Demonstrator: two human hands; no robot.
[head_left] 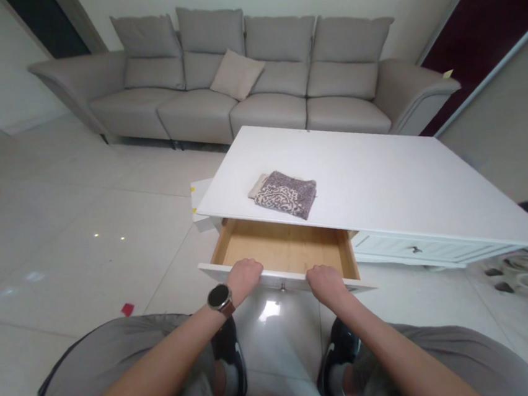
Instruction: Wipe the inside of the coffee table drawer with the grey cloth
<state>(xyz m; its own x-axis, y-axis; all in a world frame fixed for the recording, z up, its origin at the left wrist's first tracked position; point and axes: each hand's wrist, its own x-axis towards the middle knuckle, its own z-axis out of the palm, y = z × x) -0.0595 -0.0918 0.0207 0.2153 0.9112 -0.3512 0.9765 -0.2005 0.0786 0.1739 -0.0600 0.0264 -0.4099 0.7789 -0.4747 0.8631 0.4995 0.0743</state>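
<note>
A wooden drawer (282, 240) is pulled out from the left side of a white coffee table (374, 175). My left hand (245, 277), with a watch (220, 297) on the wrist, is closed over the top edge of the drawer front, left of its small knob (282, 288). Right of the knob, my right hand (324, 284) grips the same edge. Only bare wood shows inside the drawer. Above it, on the tabletop near the edge, lies a folded grey-purple patterned cloth (287, 194); neither hand touches it.
Behind the table stands a long grey sofa (269, 110) with a beige cushion (236, 74). A second drawer (413, 249) to the right is shut. A white box (202, 198) sits by the table's left end. A red scrap (127, 309) lies on the tiled floor.
</note>
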